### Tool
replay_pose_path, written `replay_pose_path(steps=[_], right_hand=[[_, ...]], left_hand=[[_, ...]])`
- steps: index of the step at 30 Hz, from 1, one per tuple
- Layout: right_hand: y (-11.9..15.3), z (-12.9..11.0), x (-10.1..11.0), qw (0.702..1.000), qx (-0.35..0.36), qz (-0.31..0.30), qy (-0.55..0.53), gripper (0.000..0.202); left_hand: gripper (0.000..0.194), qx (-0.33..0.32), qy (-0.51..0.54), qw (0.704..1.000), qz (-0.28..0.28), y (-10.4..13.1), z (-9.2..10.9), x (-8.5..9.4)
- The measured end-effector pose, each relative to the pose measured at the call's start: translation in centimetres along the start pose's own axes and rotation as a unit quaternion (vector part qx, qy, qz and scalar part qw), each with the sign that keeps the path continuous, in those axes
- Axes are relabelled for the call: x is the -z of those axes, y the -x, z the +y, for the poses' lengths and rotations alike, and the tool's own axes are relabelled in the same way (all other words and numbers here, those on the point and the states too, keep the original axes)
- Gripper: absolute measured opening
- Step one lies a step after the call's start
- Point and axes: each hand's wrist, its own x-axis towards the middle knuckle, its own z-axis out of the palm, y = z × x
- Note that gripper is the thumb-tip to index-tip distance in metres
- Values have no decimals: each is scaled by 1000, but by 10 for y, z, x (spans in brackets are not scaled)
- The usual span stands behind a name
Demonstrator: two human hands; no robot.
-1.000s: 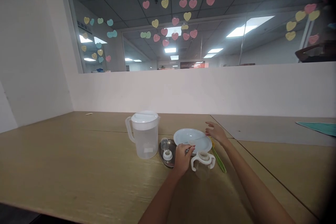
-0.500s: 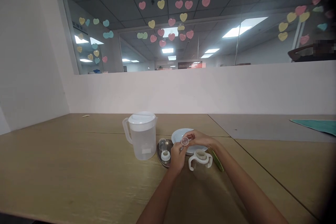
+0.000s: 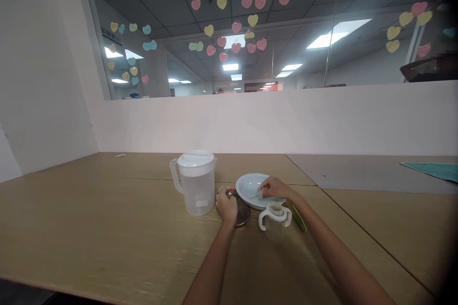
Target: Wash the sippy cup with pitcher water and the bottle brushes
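Note:
My left hand (image 3: 227,206) is over a round metal tray (image 3: 244,218), its fingers curled down. Whatever it grips there is hidden behind the hand, along with the small pieces on the tray's left side. Above a white bowl (image 3: 246,182), my right hand (image 3: 275,188) pinches a small pale translucent piece (image 3: 260,194). A thin pale strip shows beside that piece, too faint to make out. Just in front of the bowl stands a clear bottle (image 3: 275,232) with a white two-handled collar (image 3: 275,212) and an open top.
Left of the tray stands a lidded clear plastic pitcher (image 3: 199,188). A long green object (image 3: 299,219) lies beside the bottle, near my right forearm. A teal cloth (image 3: 434,171) lies at the far right. Behind the table (image 3: 125,228) rises a low white wall (image 3: 200,126) with glass above.
My hands have parted from around a small round translucent piece. The left has moved left and down onto the tray; the right has shifted right, over the bowl, with a small piece.

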Motion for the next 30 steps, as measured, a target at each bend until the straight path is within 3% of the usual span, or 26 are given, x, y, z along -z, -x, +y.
replay_pose_path(steps=[7,12,14,17,21,26,30], right_hand=[[4,8,-9,1000,-1,10,14,13],[4,-12,13,988,40,143,-33,31],[11,-28,27,971,79,198,-104,32],[31,-55,47,966,108,145,-184,29],[57,-82,61,978,109,55,-172,24],[64,-86,60,986,108,-35,-126,27],[64,-84,57,990,81,-51,-104,41]], left_hand=[[40,-16,-36,998,-52,-1,-11,-2],[42,-25,-46,996,-74,-2,-14,-2],[42,-23,-44,996,-77,-3,-14,-2],[40,-19,-35,996,-82,-3,-12,-3],[40,-19,-20,996,-87,-3,-11,-3],[38,-23,4,997,-71,-3,-10,-2],[36,-31,28,998,-45,-2,-6,0]])
